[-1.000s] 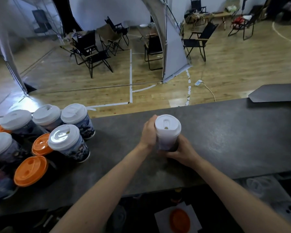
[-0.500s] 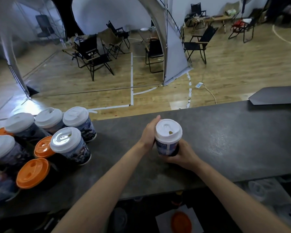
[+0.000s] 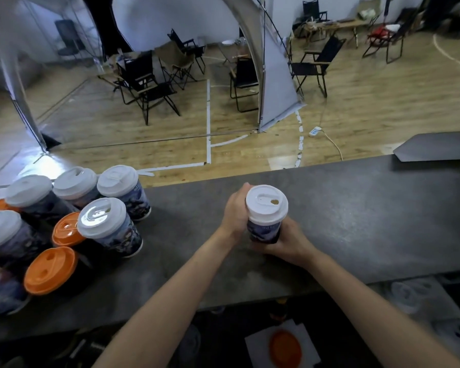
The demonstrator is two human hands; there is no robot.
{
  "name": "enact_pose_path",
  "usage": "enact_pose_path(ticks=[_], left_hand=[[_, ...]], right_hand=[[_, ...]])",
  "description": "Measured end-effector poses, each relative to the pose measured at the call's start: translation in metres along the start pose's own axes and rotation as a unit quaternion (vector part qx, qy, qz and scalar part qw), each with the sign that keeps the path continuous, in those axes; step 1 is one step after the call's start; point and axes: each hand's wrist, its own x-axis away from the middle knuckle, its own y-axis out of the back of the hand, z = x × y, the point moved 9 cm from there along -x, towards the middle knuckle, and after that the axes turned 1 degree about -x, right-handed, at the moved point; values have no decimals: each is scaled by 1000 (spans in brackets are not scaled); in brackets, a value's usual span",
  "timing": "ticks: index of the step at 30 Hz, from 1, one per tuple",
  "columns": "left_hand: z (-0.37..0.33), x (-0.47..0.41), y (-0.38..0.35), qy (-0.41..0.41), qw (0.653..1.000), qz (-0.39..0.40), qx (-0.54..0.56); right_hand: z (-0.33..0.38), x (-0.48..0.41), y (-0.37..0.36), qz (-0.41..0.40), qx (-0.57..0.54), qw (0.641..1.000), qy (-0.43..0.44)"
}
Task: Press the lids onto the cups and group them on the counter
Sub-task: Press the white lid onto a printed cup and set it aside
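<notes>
Counter (image 3: 356,221) mid-span: left hand (image 3: 235,216), right hand (image 3: 290,240) fingers curled round lidded cup (image 3: 263,229); likely light, crushable, so grip low.

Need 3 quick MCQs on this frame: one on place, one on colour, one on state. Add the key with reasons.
1. Where does the group of lidded cups stand relative to the held cup?
A. To its right
B. To its left
C. On the floor

2. What colour is the held cup's lid?
A. Orange
B. Black
C. White

3. How is the held cup handled?
A. Both hands grip it
B. It stands untouched
C. It lies on its side

Key:
1 B, the group crowds the left end of the counter.
2 C, it is white, unlike the orange lids in the group.
3 A, the left hand and right hand wrap round its sides.
</notes>
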Motion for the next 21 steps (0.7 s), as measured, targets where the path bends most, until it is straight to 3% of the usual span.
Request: enact_pose_path(ticks=[4, 8, 14, 19, 21], left_hand=[[-2, 8, 5, -13, 999, -39, 17], [-4, -3, -6, 38, 997, 63, 7], [-1, 7, 2, 0, 998, -47, 32], [-1, -3, 0, 38, 999, 12, 36], [3, -2, 6, 33, 999, -24, 33]], right_hand=[[5, -3, 5, -13, -15, 1000, -1], [6, 2, 5, 1, -2, 1000, 0], [5, -2, 5, -10, -8, 1000, -7], [3, 0, 7, -2, 9, 1000, 2], [2, 1, 3, 2, 9, 1000, 7]])
